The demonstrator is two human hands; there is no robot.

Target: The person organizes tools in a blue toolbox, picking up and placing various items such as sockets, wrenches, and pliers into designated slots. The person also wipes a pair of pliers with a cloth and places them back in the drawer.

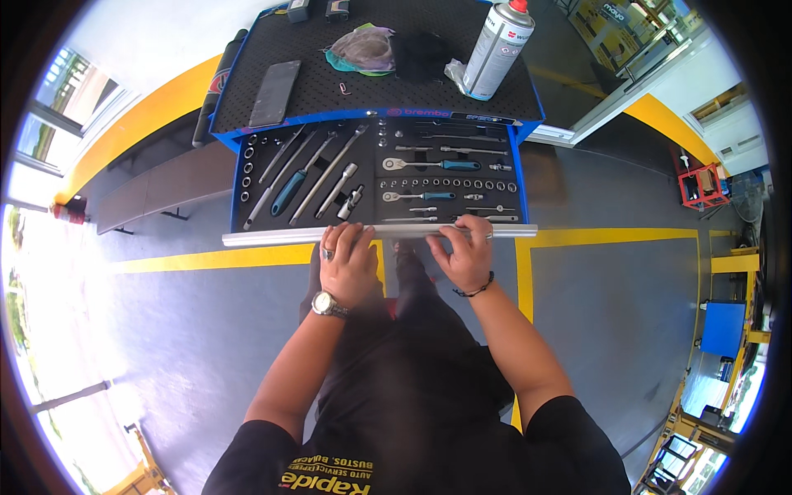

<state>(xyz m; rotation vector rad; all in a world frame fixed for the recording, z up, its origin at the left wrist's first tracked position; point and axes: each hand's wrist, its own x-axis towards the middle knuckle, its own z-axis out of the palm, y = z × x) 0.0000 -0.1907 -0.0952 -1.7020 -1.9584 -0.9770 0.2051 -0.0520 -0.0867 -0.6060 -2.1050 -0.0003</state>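
A blue tool cabinet (528,91) stands in front of me with its top drawer (330,235) pulled out. My left hand (348,260) curls its fingers over the drawer's silver front edge, left of the middle. On the right, my right hand (464,254) grips the same edge with fingers bent over it. Inside the drawer, dark foam holds a long ratchet with a blue grip (289,191), extension bars (328,183) and a universal joint (351,202). To the right lie two smaller ratchets, the upper one (429,165) larger than the lower one (418,196), beside rows of sockets (445,183).
On the cabinet's black top lie a phone (275,93), a crumpled rag (363,49), a dark cloth (422,56) and a red-capped spray can (495,54). A bench (169,186) runs along the left wall. A red cart (703,186) stands at the far right.
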